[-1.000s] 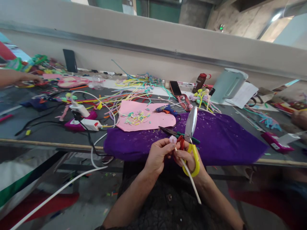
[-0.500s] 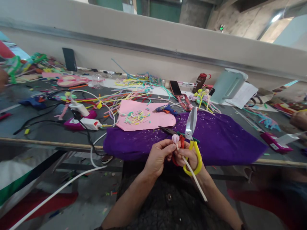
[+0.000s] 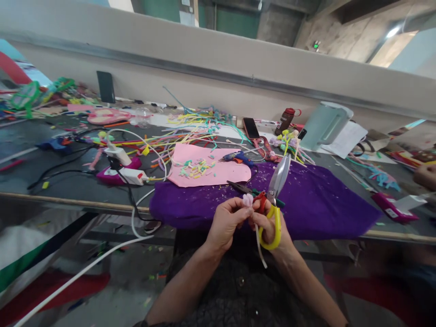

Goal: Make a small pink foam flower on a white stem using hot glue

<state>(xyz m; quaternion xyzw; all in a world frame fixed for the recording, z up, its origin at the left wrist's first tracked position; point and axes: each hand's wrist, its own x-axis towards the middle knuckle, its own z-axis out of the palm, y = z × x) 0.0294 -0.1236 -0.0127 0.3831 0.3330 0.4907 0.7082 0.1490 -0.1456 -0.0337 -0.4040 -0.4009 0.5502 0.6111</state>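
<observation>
My left hand [image 3: 225, 222] is closed, pinching a small pale lilac pipe-cleaner flower [image 3: 248, 199] just under its head. Scissors [image 3: 279, 177] with one yellow and one red handle hang in my closed right hand [image 3: 269, 222], their blades pointing up and away from me. The fingertips of that hand also meet the flower's thin white stem [image 3: 260, 252], whose free end dangles below. Both hands are close together over the front edge of a purple cloth [image 3: 313, 195]. Dark-nosed pliers [image 3: 240, 187] lie on the cloth just beyond them, partly hidden by the scissors.
A blue glue gun [image 3: 238, 156] rests on a pink sheet [image 3: 177, 175] strewn with small cut pieces. Power strips [image 3: 126, 176] with cords stand left, another [image 3: 395, 206] right. A phone [image 3: 251, 128], a red-capped bottle [image 3: 285, 120] and a pale pitcher [image 3: 325, 125] stand at the back.
The flower head looks more spread out, and its stem hangs steeper, with its free end shifted left. My right hand and the scissors have turned, tipping the blades to the right.
</observation>
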